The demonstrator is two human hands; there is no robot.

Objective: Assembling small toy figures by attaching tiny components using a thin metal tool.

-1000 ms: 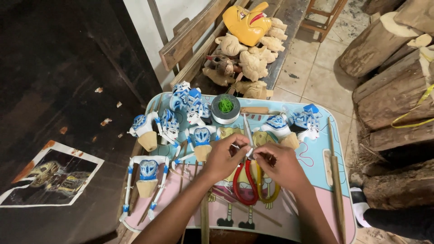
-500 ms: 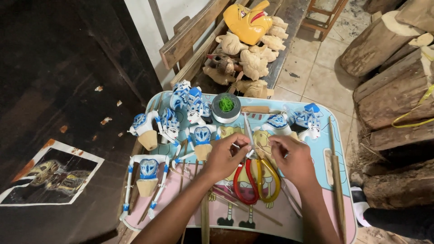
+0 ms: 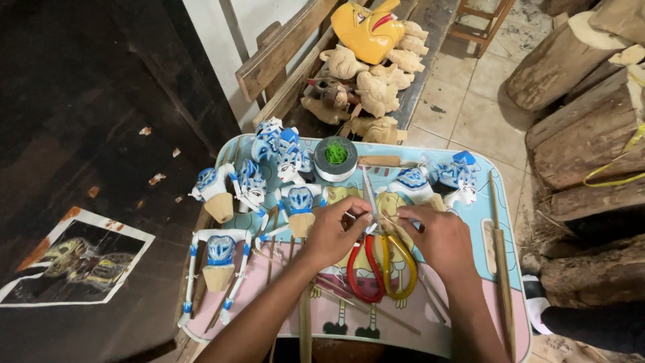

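Observation:
My left hand and my right hand hover over a small printed table, fingertips facing each other. Each pinches an end of a small thin pale piece; what it is I cannot tell. Just below lie scissors with one red and one yellow handle, blades pointing away from me. Blue-and-white puppet figures stand around: one beside my left hand, one at the left edge, another beyond my right hand.
A grey tape roll with something green inside sits at the table's far side. Long wooden sticks lie along the right edge. Carved wooden heads and a yellow mask rest on a bench behind. Logs are stacked at right; a printed picture lies at left.
My two hands, close together over the scissors a second ago, have drawn slightly apart, with the thin piece between their fingertips. Everything else on the table is unmoved.

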